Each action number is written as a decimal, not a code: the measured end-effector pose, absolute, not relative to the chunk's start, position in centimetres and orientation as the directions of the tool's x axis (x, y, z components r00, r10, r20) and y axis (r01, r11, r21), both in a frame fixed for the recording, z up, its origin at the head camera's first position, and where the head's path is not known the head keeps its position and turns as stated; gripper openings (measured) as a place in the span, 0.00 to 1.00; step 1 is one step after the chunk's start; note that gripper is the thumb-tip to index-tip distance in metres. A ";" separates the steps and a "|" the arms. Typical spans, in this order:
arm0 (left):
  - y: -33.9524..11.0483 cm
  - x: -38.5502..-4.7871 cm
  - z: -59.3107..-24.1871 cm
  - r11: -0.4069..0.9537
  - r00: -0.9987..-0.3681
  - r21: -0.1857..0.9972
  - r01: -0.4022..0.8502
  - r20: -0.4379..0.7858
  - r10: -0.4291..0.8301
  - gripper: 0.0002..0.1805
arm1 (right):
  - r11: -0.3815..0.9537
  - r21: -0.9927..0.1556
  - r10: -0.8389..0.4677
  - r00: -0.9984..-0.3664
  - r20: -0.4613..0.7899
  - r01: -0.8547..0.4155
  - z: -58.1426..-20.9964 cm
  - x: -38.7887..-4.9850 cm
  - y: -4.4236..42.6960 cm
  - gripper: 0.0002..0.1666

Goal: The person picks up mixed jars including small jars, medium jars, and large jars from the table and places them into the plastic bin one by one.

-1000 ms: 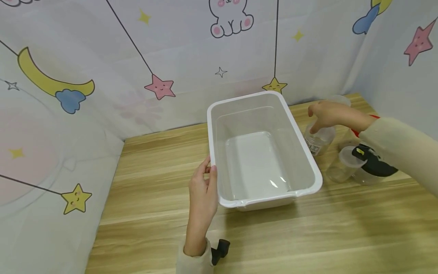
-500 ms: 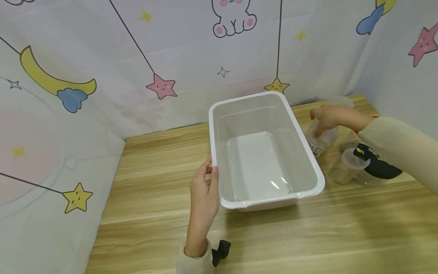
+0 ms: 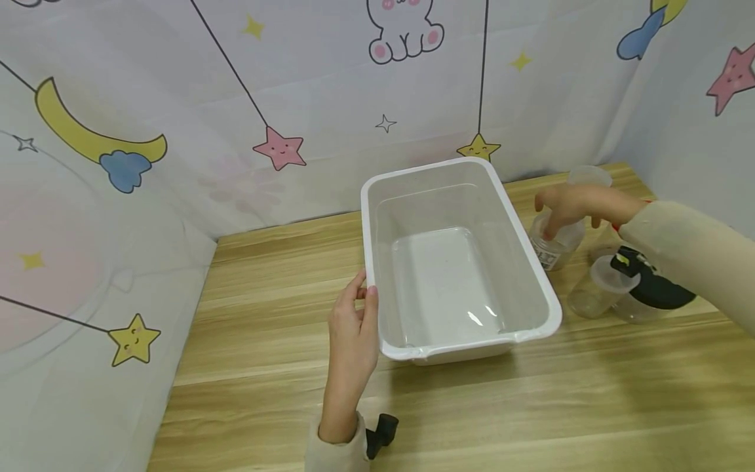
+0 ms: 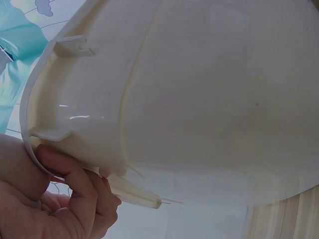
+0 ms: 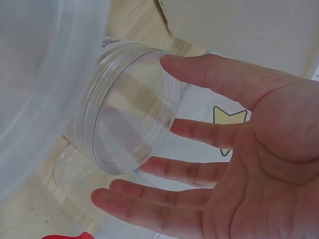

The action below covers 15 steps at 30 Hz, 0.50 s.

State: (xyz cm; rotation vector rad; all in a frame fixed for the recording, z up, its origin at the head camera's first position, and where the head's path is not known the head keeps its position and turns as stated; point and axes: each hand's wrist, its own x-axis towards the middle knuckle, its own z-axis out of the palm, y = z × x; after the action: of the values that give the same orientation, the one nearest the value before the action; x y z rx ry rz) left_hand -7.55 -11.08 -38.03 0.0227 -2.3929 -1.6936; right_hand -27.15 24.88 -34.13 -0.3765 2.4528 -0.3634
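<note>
My left hand grips the left rim of a white plastic tub, its thumb at the edge. The left wrist view shows curled fingers under the rim. At right, my right hand is over a clear jar with a printed label. In the right wrist view, the thumb tip is at the edge of the clear jar, and the other fingers reach out fairly straight beside it. Whether they press on the jar is hard to tell.
A clear plastic cup stands in front of the jar, near another clear container. Behind the right hand is a further translucent container. Something red shows low in the right wrist view. A patterned curtain surrounds the wooden table.
My right hand has lowered slightly, its fingers closer to the jar. The left hand keeps its grip on the tub, and the whole view has shifted a little.
</note>
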 end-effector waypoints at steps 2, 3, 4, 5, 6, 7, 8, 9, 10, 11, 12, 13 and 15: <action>-11.1 -7.5 -38.0 0.339 -0.978 0.935 0.107 0.161 -0.133 0.23 | 0.919 -0.352 -0.360 -0.748 -0.558 -0.179 -34.1 -27.2 24.9 0.38; -11.1 -7.5 -38.0 0.340 -0.978 0.934 0.107 0.161 -0.134 0.23 | 0.918 -0.352 -0.365 -0.741 -0.564 -0.183 -34.1 -27.2 24.9 0.37; -11.1 -7.5 -38.0 0.342 -0.978 0.934 0.107 0.162 -0.134 0.23 | 0.917 -0.353 -0.370 -0.732 -0.572 -0.187 -34.1 -27.3 24.9 0.37; -11.1 -7.5 -38.0 0.343 -0.977 0.933 0.108 0.163 -0.135 0.23 | 0.916 -0.354 -0.374 -0.725 -0.578 -0.191 -34.1 -27.3 24.9 0.37; -11.1 -7.5 -38.0 0.344 -0.977 0.933 0.108 0.163 -0.136 0.22 | 0.915 -0.354 -0.377 -0.717 -0.586 -0.193 -34.2 -27.4 24.9 0.37; -11.1 -7.5 -38.0 0.345 -0.977 0.932 0.108 0.164 -0.137 0.22 | 0.915 -0.352 -0.379 -0.711 -0.592 -0.195 -34.2 -27.4 24.9 0.38; -11.1 -7.5 -38.0 0.347 -0.977 0.932 0.108 0.165 -0.138 0.22 | 0.915 -0.353 -0.382 -0.706 -0.596 -0.197 -34.2 -27.4 24.9 0.39; -11.1 -7.5 -38.0 0.348 -0.977 0.931 0.108 0.165 -0.138 0.22 | 0.915 -0.352 -0.383 -0.703 -0.599 -0.198 -34.2 -27.4 24.9 0.41; -11.1 -7.5 -38.0 0.349 -0.976 0.931 0.108 0.166 -0.139 0.22 | 0.915 -0.351 -0.382 -0.700 -0.603 -0.197 -34.2 -27.4 24.8 0.42; -11.1 -7.5 -38.0 0.350 -0.976 0.931 0.108 0.166 -0.140 0.22 | 0.916 -0.350 -0.381 -0.698 -0.606 -0.196 -34.3 -27.4 24.8 0.43; -11.1 -7.5 -38.0 0.350 -0.976 0.930 0.108 0.166 -0.140 0.22 | 0.917 -0.348 -0.378 -0.700 -0.605 -0.195 -34.3 -27.4 24.8 0.45; -11.1 -7.5 -38.0 0.351 -0.976 0.930 0.109 0.167 -0.140 0.23 | 0.917 -0.346 -0.377 -0.703 -0.603 -0.196 -34.4 -27.4 24.7 0.46; -11.1 -7.5 -38.0 0.353 -0.976 0.929 0.109 0.167 -0.139 0.23 | 0.919 -0.342 -0.374 -0.713 -0.593 -0.198 -34.5 -27.4 24.6 0.47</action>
State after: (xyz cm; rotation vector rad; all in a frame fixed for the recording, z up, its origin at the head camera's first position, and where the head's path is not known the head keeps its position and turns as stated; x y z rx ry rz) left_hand -7.52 -11.06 -38.03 0.0272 -2.3975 -1.6723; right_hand -27.42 24.64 -34.49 -0.4053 2.3799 -0.3318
